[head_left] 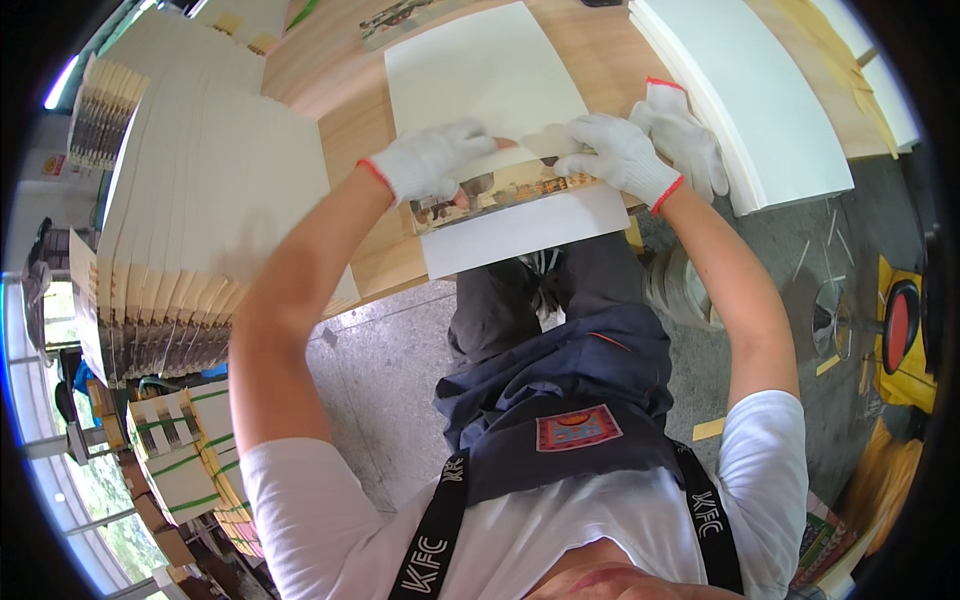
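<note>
A large white sheet (480, 65) lies on the wooden table in front of me. Across its near part runs a printed picture strip (510, 192), and a plain white flap (530, 236) sticks out over the table's front edge. My left hand (432, 162), in a white glove with bare thumb and forefinger tips, presses on the left of the strip, fingers apart. On the strip's right end rests my right hand (622, 155), gloved, with its fingers spread flat. Whether strip and sheet are one piece I cannot tell.
A loose white glove (682, 140) lies right of my right hand, against a thick stack of white sheets (745, 90). Tall stacks of printed sheets (215, 190) stand at left. Another printed piece (410, 18) lies at the back. Strapped bundles (180, 450) stand on the floor.
</note>
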Demonstrator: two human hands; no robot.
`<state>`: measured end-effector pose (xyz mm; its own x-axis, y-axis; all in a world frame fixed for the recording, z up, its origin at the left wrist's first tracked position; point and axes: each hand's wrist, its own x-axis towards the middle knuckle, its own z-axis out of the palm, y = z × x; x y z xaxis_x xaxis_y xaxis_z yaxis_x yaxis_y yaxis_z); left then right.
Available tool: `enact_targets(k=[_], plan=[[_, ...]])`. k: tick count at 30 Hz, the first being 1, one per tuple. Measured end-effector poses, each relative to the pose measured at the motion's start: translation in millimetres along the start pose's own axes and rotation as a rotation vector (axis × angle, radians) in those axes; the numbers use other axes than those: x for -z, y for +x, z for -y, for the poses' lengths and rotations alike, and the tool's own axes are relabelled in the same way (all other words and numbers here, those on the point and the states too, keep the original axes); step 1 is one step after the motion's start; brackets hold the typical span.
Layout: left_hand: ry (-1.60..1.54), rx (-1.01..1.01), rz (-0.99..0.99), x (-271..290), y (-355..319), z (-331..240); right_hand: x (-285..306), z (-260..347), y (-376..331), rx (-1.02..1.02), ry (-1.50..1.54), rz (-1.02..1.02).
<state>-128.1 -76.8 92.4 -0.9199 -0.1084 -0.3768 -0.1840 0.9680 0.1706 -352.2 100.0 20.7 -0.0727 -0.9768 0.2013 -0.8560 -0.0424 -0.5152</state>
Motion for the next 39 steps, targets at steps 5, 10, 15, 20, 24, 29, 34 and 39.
enact_targets(k=[5, 10, 15, 20, 24, 29, 34, 39], plan=[[-0.016, -0.134, 0.4, 29, 45, -29, 4, 9, 0, -0.089, 0.084, 0.075], [0.23, -0.176, 0.383, 34, 44, -38, 29, -35, -35, -0.138, -0.474, -0.475], [0.219, -0.193, 0.424, 30, 54, -33, 17, -50, -42, -0.468, -0.676, -0.209], [0.041, -0.098, 0.435, 25, 66, -22, 48, -4, -51, 0.184, -0.055, -0.2], [0.345, -0.644, 0.063, -3, 64, 18, 30, 17, -33, 0.404, -0.431, 0.038], [0.12, -0.099, 0.419, 19, 96, -21, -64, 77, 8, 0.569, -0.373, 0.016], [0.313, -0.375, 0.226, 20, 60, -18, -140, 135, 36, 0.452, -0.408, -0.17], [0.437, -0.48, 0.213, 30, 60, -17, -141, 153, 49, 0.382, -0.335, -0.044]])
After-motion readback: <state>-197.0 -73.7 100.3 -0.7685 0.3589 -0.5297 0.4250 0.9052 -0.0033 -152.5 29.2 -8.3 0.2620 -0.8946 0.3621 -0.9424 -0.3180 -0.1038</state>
